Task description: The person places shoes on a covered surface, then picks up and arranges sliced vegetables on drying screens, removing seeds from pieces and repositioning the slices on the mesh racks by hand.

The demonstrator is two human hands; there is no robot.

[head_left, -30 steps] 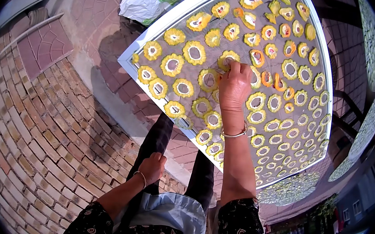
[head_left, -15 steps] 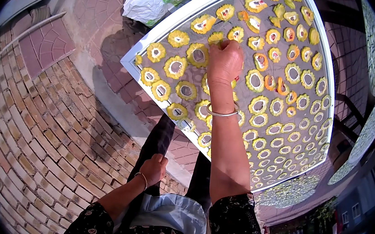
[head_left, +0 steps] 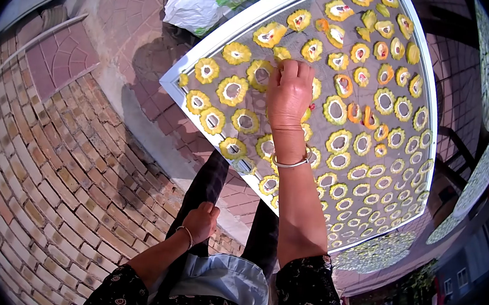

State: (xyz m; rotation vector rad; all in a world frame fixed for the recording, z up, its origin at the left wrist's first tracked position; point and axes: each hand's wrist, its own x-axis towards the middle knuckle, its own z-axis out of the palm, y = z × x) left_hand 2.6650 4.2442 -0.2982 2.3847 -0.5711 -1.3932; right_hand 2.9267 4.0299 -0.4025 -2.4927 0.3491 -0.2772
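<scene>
My right hand (head_left: 291, 92) is closed above a framed mesh screen (head_left: 172, 81), knuckles up and fingertips hidden beneath it. What it holds, if anything, does not show. Yellow, wavy-edged bitter melon slices lie around it: one slice (head_left: 281, 54) just beyond the knuckles, a ring (head_left: 258, 74) to the left, and another partly covered slice (head_left: 316, 89) at the right, with a red bit (head_left: 312, 106) below. My left hand (head_left: 200, 222) rests near my leg, fingers curled in, apart from the screen.
Many more slices, some orange (head_left: 354, 113), cover the screen. White plastic bags (head_left: 203, 1) lie beyond its far left edge. Brick paving (head_left: 58, 193) extends at left. Other slice-covered racks (head_left: 376, 253) stand at the right and below.
My right hand has drawn back slightly toward me, showing more of its knuckles. The view has shifted a little; my left hand stays where it was.
</scene>
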